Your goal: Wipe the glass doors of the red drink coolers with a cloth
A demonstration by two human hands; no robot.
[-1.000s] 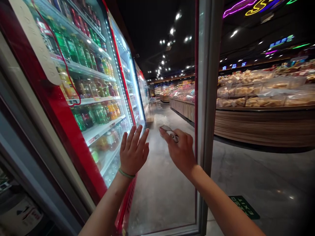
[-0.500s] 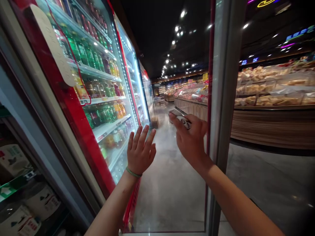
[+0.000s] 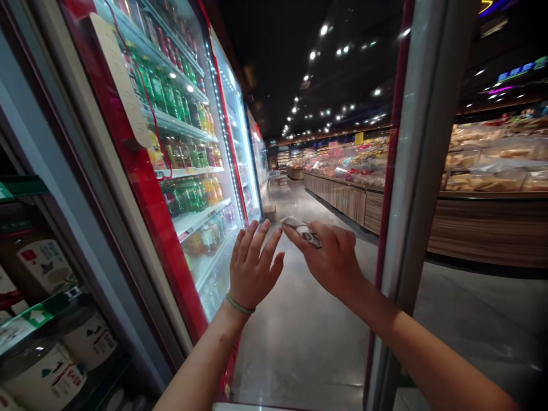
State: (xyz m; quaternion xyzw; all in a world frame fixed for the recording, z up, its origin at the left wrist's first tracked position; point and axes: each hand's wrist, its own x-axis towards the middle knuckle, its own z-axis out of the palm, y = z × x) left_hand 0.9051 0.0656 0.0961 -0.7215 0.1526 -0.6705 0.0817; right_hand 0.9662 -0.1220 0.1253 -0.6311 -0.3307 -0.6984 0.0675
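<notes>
My left hand [image 3: 254,268], with a green band at the wrist, lies with its fingers spread on or just before the glass door [image 3: 299,354]. Close to its right, my right hand [image 3: 331,257] presses a folded whitish cloth [image 3: 307,233] with dark marks toward the same pane. The fingers of that hand are closed over the cloth, which pokes out past the index finger. A grey metal door frame [image 3: 422,171] stands to the right of my right forearm. Through the glass I see the floor of an aisle.
At left, a red-framed drinks cooler [image 3: 180,251] holds several rows of bottles, with a white power strip [image 3: 122,85] and red cord on its side. Labelled jars [image 3: 53,371] sit on shelves at lower left. Wood-panelled display counters [image 3: 492,228] of packaged food line the right.
My right hand and the cloth have moved down and left across the glass, closer to my left hand. The view has shifted, so the door frame appears farther right.
</notes>
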